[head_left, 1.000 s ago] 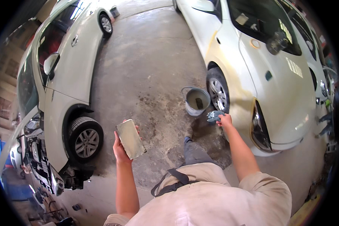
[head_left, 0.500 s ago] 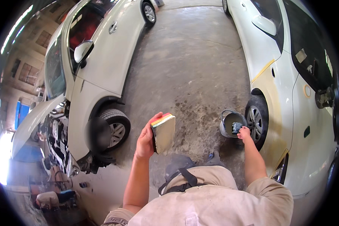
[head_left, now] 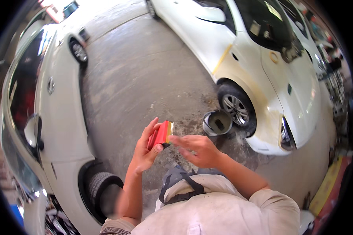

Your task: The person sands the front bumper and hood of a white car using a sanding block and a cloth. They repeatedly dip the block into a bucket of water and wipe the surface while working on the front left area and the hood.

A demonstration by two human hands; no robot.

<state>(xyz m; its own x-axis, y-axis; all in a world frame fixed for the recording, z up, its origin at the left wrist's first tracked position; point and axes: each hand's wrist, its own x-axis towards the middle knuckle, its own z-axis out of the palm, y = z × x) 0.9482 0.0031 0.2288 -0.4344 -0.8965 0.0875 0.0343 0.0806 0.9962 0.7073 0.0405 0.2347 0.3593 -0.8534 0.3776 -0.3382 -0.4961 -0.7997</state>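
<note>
A sanding block (head_left: 159, 134) with a red back and a yellow layer along its edge is gripped in my left hand (head_left: 144, 148), thumb below and fingers over the back. Its flat face is turned to the right, mostly out of sight. My right hand (head_left: 202, 149) is right beside that face, fingers stretched out and slightly blurred; its fingertips overlap the block's edge, and contact is hard to judge. No cloth shows in the right hand. A grey bucket (head_left: 207, 127) of murky water stands on the floor beyond it, with a dark patch inside that I cannot make out.
At the right is a white car (head_left: 259, 84) with yellowish filler patches on its fender; its front wheel (head_left: 235, 109) is close beside the bucket. Another light car (head_left: 62, 129) stands on the left. The concrete floor (head_left: 145, 74) between them has wet spots.
My right hand has left the bucket and the bluish cloth, and has come over to the block. My left hand has turned the block so its red back shows. The view has swung right.
</note>
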